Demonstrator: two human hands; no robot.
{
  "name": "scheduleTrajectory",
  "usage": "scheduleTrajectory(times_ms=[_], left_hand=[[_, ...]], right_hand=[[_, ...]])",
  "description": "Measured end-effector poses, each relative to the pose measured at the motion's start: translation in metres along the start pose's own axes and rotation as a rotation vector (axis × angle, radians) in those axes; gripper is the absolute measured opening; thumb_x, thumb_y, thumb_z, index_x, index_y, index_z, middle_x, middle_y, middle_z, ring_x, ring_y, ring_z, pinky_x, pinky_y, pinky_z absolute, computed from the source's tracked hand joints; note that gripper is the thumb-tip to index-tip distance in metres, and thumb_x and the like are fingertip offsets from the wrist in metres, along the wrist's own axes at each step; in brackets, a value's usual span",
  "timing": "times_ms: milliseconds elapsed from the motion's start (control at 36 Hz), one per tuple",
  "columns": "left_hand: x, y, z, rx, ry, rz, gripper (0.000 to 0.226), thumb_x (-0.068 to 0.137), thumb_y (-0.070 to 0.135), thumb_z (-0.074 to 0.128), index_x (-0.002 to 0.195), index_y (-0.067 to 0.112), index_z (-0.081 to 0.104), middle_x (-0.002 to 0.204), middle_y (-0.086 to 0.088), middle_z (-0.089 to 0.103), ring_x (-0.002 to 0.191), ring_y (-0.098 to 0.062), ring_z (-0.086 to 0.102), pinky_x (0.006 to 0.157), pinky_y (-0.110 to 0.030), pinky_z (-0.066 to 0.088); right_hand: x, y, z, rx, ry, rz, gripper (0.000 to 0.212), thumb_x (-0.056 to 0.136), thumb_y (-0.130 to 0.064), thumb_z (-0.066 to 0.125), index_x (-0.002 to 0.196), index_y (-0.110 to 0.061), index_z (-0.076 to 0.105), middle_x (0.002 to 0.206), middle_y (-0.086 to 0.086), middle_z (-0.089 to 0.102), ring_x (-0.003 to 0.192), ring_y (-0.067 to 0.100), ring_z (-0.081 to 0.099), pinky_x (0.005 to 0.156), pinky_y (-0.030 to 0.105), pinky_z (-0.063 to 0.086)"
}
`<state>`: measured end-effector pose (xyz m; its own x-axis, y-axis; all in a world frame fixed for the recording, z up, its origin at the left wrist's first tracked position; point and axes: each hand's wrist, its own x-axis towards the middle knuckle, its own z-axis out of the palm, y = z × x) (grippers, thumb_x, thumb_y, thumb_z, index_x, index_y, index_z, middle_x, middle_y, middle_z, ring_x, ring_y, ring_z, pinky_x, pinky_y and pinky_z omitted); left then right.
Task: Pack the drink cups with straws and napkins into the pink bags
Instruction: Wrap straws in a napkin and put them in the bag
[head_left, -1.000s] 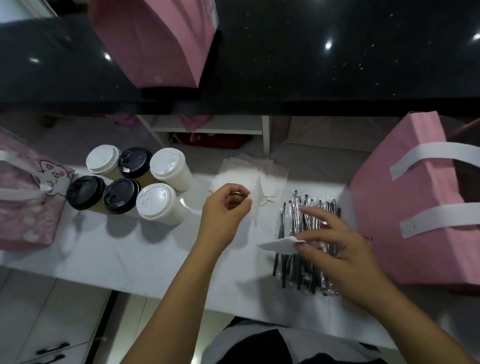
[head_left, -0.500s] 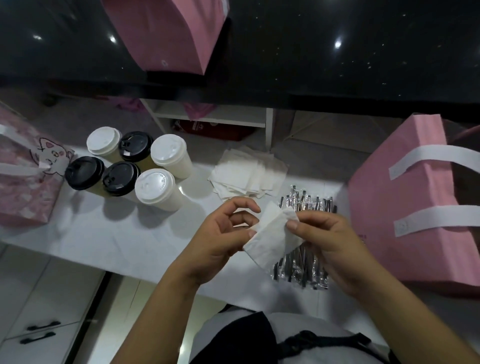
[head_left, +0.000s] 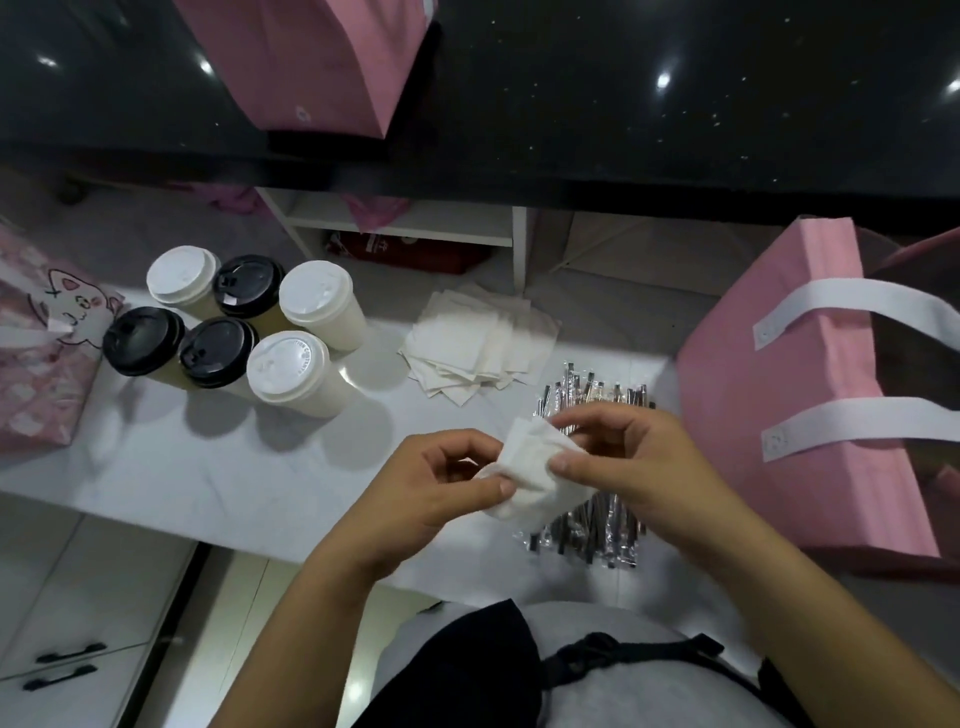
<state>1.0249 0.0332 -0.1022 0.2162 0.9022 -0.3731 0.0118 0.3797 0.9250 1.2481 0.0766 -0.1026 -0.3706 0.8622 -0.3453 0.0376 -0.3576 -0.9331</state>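
Both hands hold one white napkin above the white table, near its front edge. My left hand pinches its left side, my right hand its right side. Under my right hand lies a bundle of wrapped straws. A loose stack of napkins lies behind them. Several lidded cups, some with white lids and some with black, stand at the left. A large pink bag with white handles stands at the right.
A patterned pink bag with a cat drawing sits at the table's left edge. Another pink bag stands on the black counter behind. White drawers are below at the left.
My left hand picked a napkin from the stack and brought it toward me. My right hand joined it, and both now hold the napkin closer together, folding it.
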Motion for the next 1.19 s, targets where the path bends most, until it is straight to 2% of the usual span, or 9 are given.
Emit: scheduleTrajectory(times_ms=[56, 222, 333, 472, 583, 667, 778, 889, 1194], left_hand=[[0.0, 0.002, -0.006, 0.068, -0.038, -0.009, 0.012, 0.084, 0.007, 0.076, 0.092, 0.016, 0.078, 0.088, -0.003, 0.074, 0.08, -0.016, 0.068, 0.074, -0.025, 0.055], [0.01, 0.0, -0.007, 0.207, -0.015, -0.03, 0.015, 0.088, 0.008, 0.074, 0.089, 0.021, 0.079, 0.089, -0.006, 0.072, 0.076, -0.026, 0.068, 0.063, -0.028, 0.058], [0.021, -0.008, -0.001, 0.182, -0.003, -0.073, 0.017, 0.089, 0.004, 0.073, 0.088, 0.02, 0.08, 0.088, -0.007, 0.071, 0.073, -0.02, 0.064, 0.063, -0.032, 0.059], [0.028, -0.015, 0.005, 0.132, -0.086, -0.11, 0.013, 0.088, 0.002, 0.074, 0.092, 0.013, 0.079, 0.087, -0.006, 0.072, 0.073, -0.017, 0.065, 0.063, -0.034, 0.059], [0.037, -0.018, 0.008, 0.161, -0.137, -0.104, 0.013, 0.088, 0.003, 0.074, 0.096, 0.012, 0.078, 0.086, -0.008, 0.072, 0.074, -0.017, 0.065, 0.062, -0.032, 0.058], [0.047, -0.024, 0.007, 0.228, -0.103, -0.136, 0.017, 0.087, 0.008, 0.076, 0.1, 0.019, 0.077, 0.089, -0.008, 0.072, 0.075, -0.019, 0.07, 0.064, -0.039, 0.061], [0.069, -0.046, 0.005, 0.734, 0.066, -0.203, 0.022, 0.086, 0.039, 0.075, 0.106, 0.032, 0.069, 0.089, 0.01, 0.07, 0.075, -0.012, 0.068, 0.076, -0.042, 0.059], [0.087, -0.068, 0.018, 1.059, 0.199, -0.191, 0.045, 0.085, 0.063, 0.065, 0.12, 0.033, 0.062, 0.108, 0.011, 0.069, 0.099, -0.016, 0.065, 0.079, -0.031, 0.047], [0.098, -0.088, 0.033, 1.138, 0.245, -0.142, 0.024, 0.092, 0.04, 0.063, 0.111, 0.026, 0.066, 0.119, 0.002, 0.058, 0.097, -0.024, 0.063, 0.074, -0.032, 0.039]], right_hand=[[-0.003, -0.001, -0.005, -0.102, -0.065, -0.014, 0.024, 0.075, -0.006, 0.083, 0.097, -0.016, 0.078, 0.09, 0.011, 0.075, 0.081, 0.02, 0.067, 0.077, 0.035, 0.056], [-0.009, 0.008, -0.004, -0.394, -0.042, -0.067, 0.011, 0.081, -0.01, 0.081, 0.085, -0.02, 0.077, 0.072, -0.005, 0.072, 0.062, 0.008, 0.063, 0.061, 0.023, 0.051], [-0.01, 0.016, -0.007, -0.509, 0.021, -0.117, 0.016, 0.081, -0.015, 0.079, 0.086, -0.031, 0.076, 0.078, -0.012, 0.072, 0.069, 0.005, 0.066, 0.067, 0.034, 0.057], [-0.017, 0.02, -0.011, -0.545, 0.03, -0.155, 0.029, 0.072, -0.047, 0.073, 0.101, -0.046, 0.07, 0.094, -0.021, 0.071, 0.087, 0.006, 0.067, 0.078, 0.035, 0.056], [-0.023, 0.024, -0.013, -0.53, 0.111, -0.179, 0.024, 0.082, -0.019, 0.077, 0.088, -0.041, 0.075, 0.081, -0.012, 0.072, 0.077, 0.011, 0.065, 0.073, 0.046, 0.055], [-0.029, 0.024, -0.015, -0.558, 0.261, -0.203, 0.029, 0.082, -0.008, 0.077, 0.086, -0.036, 0.075, 0.082, -0.014, 0.07, 0.077, 0.009, 0.065, 0.075, 0.042, 0.056], [-0.037, 0.019, -0.021, -0.645, 0.402, -0.252, 0.018, 0.084, -0.006, 0.075, 0.093, -0.021, 0.078, 0.085, -0.012, 0.07, 0.079, 0.007, 0.064, 0.071, 0.032, 0.053], [-0.042, 0.021, -0.019, -0.667, 0.458, -0.262, 0.017, 0.082, -0.003, 0.076, 0.09, -0.018, 0.078, 0.082, -0.007, 0.071, 0.076, 0.01, 0.063, 0.069, 0.03, 0.05], [-0.048, 0.026, -0.018, -0.625, 0.436, -0.216, 0.018, 0.083, -0.006, 0.076, 0.088, -0.024, 0.076, 0.082, -0.011, 0.07, 0.077, 0.009, 0.065, 0.069, 0.024, 0.05]])
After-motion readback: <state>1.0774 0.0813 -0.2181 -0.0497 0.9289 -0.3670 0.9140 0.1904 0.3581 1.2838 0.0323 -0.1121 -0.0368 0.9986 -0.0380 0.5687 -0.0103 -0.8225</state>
